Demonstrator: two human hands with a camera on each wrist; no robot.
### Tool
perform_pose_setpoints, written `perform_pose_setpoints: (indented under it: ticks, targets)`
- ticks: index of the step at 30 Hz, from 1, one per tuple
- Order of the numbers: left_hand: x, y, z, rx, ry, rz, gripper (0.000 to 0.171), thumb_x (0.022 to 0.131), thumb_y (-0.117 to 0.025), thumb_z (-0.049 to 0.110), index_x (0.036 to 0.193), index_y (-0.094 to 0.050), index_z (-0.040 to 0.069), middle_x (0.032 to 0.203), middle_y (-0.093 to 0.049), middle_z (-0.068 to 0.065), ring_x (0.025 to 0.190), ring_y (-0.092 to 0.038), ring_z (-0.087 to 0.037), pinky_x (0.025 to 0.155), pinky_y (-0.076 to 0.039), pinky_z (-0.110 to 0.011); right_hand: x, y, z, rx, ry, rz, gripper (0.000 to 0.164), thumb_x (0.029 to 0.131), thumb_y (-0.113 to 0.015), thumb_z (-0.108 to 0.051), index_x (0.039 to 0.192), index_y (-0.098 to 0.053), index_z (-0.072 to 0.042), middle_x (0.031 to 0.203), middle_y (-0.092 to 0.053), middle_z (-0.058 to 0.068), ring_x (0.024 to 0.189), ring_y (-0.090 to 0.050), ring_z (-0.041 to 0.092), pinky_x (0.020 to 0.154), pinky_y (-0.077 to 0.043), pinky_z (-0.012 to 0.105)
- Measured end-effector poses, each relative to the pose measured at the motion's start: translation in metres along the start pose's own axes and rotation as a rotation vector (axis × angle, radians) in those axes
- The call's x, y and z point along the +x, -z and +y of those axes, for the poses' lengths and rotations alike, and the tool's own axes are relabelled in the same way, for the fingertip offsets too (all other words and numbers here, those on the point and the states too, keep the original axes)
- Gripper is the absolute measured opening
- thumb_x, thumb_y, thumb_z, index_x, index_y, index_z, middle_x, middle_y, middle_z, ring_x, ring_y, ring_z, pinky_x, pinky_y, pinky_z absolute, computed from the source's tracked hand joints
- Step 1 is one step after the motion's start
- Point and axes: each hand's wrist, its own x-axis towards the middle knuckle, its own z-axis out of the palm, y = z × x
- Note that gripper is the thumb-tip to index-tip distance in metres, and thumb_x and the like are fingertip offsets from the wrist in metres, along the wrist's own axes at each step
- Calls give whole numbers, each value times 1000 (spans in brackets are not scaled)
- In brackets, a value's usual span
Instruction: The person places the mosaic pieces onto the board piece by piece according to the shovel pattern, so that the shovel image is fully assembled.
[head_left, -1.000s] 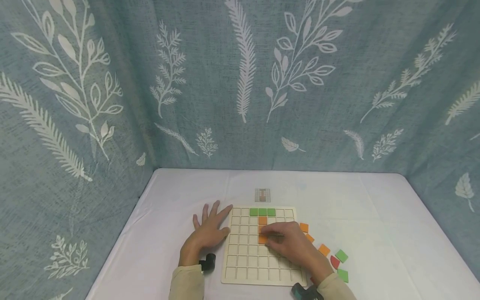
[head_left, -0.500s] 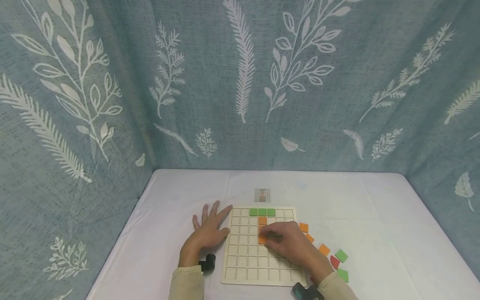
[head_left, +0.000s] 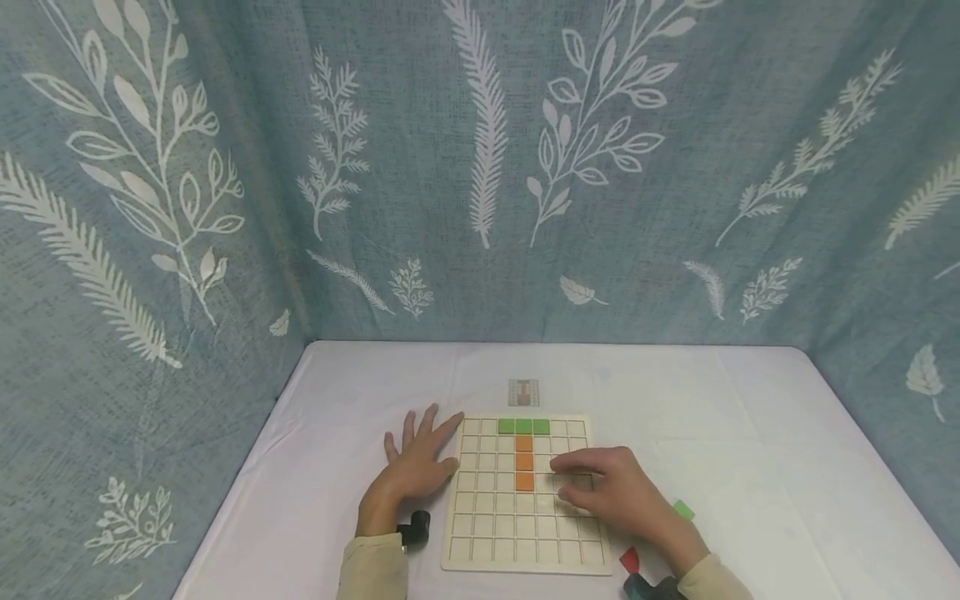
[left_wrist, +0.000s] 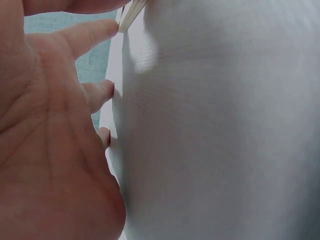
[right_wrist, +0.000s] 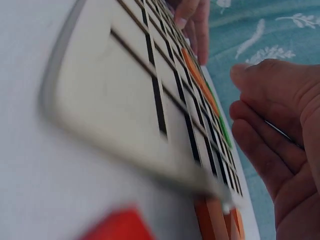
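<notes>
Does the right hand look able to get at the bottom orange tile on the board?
Probably yes: the right hand hangs over the board just right of the bottom orange tile, seemingly holding nothing, with only bare squares between them.

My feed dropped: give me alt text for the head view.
The right hand, visibly holding nothing, hovers over the right side of a gridded board. On it, three green tiles form a row above a column of three orange tiles; the left hand touches its left edge. A small card lies beyond.
</notes>
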Motion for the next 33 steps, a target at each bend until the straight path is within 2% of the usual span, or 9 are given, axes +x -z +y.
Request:
perform_pose_setpoints:
  ticks: [6, 9, 12, 14, 16, 20, 24, 28, 33]
  targets:
    - [-1, 1, 0, 4, -2, -3, 74, 94, -65, 15, 167, -48, 18, 182, -16, -25, 168, 5, -55, 126, 14, -82, -17, 18, 7, 7, -31, -11, 32, 89, -91, -18, 120, -84, -21, 118, -83, -12, 111, -77, 5, 94, -64, 28]
    - [0, 1, 1, 5, -4, -1, 75, 94, -66, 15, 166, -49, 18, 182, -16, -25, 168, 5, -55, 126, 14, -82, -25, 27, 9, -3, -52, -22, 33, 88, -92, -18, 120, -84, -21, 115, -83, -13, 105, -76, 4, 95, -63, 26]
    - [0, 0, 1, 6, -6, -1, 75, 93, -66, 15, 166, -49, 18, 182, -16, -25, 168, 5, -55, 125, 14, -82, -33, 35, 13, 27, -76, -36, 34, 88, -91, -17, 121, -84, -20, 111, -83, -12, 96, -75, 4, 84, -63, 25]
    - [-1, 0, 2, 4, -8, -1, 75, 93, -66, 15, 166, -49, 18, 182, -16, -26, 168, 5, -56, 125, 14, -82, -39, 41, 16, 31, -78, -39, 36, 88, -92, -18, 123, -83, -19, 110, -84, -12, 97, -76, 4, 81, -63, 24]
    - [-1, 1, 2, 3, -9, -1, 75, 93, -66, 15, 166, -49, 18, 182, -16, -26, 168, 5, -56, 125, 14, -83, -44, 48, 18, 30, -82, -41, 37, 88, -93, -21, 124, -83, -20, 112, -84, -13, 103, -77, 4, 83, -64, 24]
    - [-1, 2, 3, -1, -8, -1, 75, 93, -65, 15, 166, -49, 18, 182, -16, -26, 168, 5, -56, 125, 14, -83, -53, 64, 22, -17, -137, -56, 40, 88, -93, -28, 126, -82, -26, 118, -82, -16, 115, -75, 2, 97, -63, 24]
    - [-1, 1, 1, -2, -6, -3, 75, 94, -64, 15, 167, -48, 18, 182, -16, -25, 168, 5, -55, 126, 15, -81, -61, 78, 26, -72, -209, -63, 39, 89, -93, -30, 127, -82, -28, 121, -82, -16, 111, -74, -1, 98, -62, 25]
    - [0, 0, 0, 0, -4, -4, 74, 94, -64, 15, 167, -48, 18, 182, -16, -25, 169, 6, -54, 126, 15, -81, -68, 85, 33, -116, -233, -60, 38, 87, -93, -27, 124, -83, -27, 120, -82, -16, 114, -75, 2, 98, -63, 30]
    - [0, 0, 1, -4, -4, -3, 74, 94, -65, 15, 167, -48, 18, 182, -16, -25, 168, 6, -54, 126, 15, -81, -78, 88, 41, -156, -277, -66, 38, 85, -95, -33, 121, -83, -31, 118, -80, -22, 116, -74, 1, 99, -64, 31]
